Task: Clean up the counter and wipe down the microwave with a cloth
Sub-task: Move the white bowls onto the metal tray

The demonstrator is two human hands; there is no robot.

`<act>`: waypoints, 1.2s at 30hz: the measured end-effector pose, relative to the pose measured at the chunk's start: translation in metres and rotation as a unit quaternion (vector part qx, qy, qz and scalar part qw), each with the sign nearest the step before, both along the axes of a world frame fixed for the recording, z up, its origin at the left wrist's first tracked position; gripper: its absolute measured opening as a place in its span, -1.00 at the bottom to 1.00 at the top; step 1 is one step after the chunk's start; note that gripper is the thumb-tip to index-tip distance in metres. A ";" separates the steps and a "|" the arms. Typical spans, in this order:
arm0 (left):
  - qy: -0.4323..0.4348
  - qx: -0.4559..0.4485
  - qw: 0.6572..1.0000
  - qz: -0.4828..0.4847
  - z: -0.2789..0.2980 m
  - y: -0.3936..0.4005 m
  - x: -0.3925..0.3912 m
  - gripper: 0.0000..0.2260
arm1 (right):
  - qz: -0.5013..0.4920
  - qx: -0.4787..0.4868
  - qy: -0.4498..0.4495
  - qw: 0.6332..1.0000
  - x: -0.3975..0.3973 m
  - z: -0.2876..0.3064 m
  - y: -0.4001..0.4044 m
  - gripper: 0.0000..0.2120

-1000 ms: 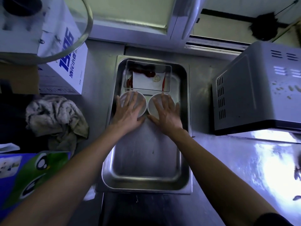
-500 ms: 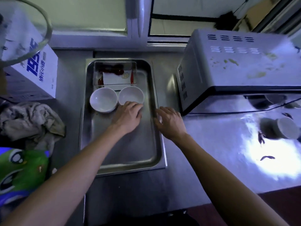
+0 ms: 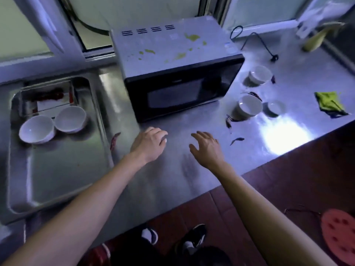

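Steel counter (image 3: pixel 172 181) under a window, red-brown floor (image 3: pixel 288 189) below. I see the microwave (image 3: pixel 176 73) at counter centre, green smears on its top. Metal tray (image 3: pixel 57 169) to its left holds two white bowls (image 3: pixel 36 129) touching each other, plus a clear box with red contents behind them. Right of the microwave: three more white bowls (image 3: pixel 247 107), dark scraps around them. Green cloth (image 3: pixel 329 101) sits far right, untouched. Left hand (image 3: pixel 148 143) and right hand (image 3: pixel 206 146) both over bare counter in front of the microwave, fingers relaxed, grasping nothing.
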State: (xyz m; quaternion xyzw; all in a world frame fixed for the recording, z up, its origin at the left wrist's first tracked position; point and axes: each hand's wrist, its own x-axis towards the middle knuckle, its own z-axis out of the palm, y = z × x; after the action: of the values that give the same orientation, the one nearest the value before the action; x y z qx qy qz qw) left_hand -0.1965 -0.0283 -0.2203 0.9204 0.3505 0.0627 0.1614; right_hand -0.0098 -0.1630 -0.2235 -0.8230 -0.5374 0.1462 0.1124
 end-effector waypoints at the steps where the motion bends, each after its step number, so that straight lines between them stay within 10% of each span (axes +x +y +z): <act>1: 0.007 -0.002 1.000 -0.009 0.001 -0.015 0.018 -0.70 | -0.011 -0.006 0.000 1.000 0.017 0.001 -0.018 -0.54; 18: 0.113 -0.033 0.981 -0.154 0.015 -0.164 0.279 -0.60 | -0.198 -0.045 0.046 0.978 0.220 0.015 -0.233 -0.53; 36: 0.141 -0.037 0.985 -0.096 -0.038 -0.069 0.444 -0.41 | -0.139 -0.094 0.043 0.985 0.393 -0.003 -0.129 -0.50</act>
State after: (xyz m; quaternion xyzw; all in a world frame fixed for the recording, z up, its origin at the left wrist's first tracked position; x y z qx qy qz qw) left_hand 0.2475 -0.0977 -0.2584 0.9429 0.2816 -0.0966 0.1494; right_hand 0.3831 -0.2925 -0.2261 -0.8893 -0.3966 0.2144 0.0767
